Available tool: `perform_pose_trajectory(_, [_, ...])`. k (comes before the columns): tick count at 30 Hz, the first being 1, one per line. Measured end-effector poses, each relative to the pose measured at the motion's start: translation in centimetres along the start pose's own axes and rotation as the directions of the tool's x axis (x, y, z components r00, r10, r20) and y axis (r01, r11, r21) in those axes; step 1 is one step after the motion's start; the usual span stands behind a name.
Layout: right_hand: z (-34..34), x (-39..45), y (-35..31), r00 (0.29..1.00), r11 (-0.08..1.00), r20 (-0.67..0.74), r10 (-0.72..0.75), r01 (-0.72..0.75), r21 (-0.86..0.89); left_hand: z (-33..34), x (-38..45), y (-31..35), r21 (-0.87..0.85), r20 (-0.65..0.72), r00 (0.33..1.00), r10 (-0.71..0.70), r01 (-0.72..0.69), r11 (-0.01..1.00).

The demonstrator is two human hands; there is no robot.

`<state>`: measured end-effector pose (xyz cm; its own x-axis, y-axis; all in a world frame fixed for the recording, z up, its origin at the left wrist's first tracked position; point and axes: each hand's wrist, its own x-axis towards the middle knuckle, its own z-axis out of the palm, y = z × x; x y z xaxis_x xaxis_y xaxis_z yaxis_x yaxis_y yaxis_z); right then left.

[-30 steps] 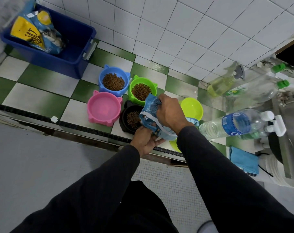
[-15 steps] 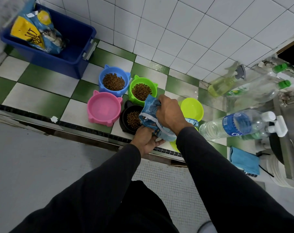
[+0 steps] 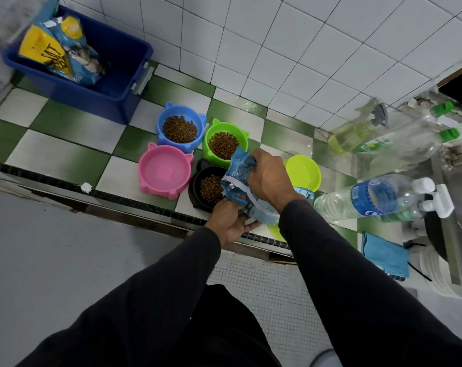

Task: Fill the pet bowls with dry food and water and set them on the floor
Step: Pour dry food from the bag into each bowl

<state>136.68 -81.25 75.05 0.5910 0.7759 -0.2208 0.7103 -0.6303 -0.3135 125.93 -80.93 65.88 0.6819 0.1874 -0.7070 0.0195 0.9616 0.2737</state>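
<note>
2 hands clamp the food bag [image 3: 240, 181]: right grip [image 3: 267, 176] above, left grip [image 3: 228, 221] beneath.

Dark letters on the yellow bag [image 3: 46, 53] in the blue bin [image 3: 113, 83]; none readable

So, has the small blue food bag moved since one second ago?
No. The small blue food bag stays over the black bowl's right edge, held by both hands.

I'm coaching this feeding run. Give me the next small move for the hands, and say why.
Probably tip the blue food bag a little further over the black bowl. The right hand grips its top and the left hand holds its bottom, its mouth sits above that bowl, which looks less full than the blue bowl.
</note>
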Motion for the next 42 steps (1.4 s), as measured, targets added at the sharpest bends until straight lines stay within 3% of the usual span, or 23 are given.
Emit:
perform_pose_trajectory(17, [-0.6, -0.9, 0.3, 0.998, 0.998, -0.055, 0.007, -0.003, 0.068, 0.0, 0.1, 0.0, 0.051, -0.028, 0.999, 0.017, -0.016, 0.999])
perform_pose_trajectory(27, [-0.1, -1.5, 2.0, 0.988, 0.978, -0.088, 0.129, -0.112, 0.177, 0.2, 0.1, 0.3, 0.194, -0.079, 0.995, 0.060, -0.044, 0.980])
perform_pose_trajectory(42, [-0.4, -0.8, 4.6, 0.953, 0.850, -0.159, 0.258, -0.146, 0.505, 1.7, -0.8, 2.0, 0.330, -0.083, 0.945, 0.318, -0.275, 0.903])
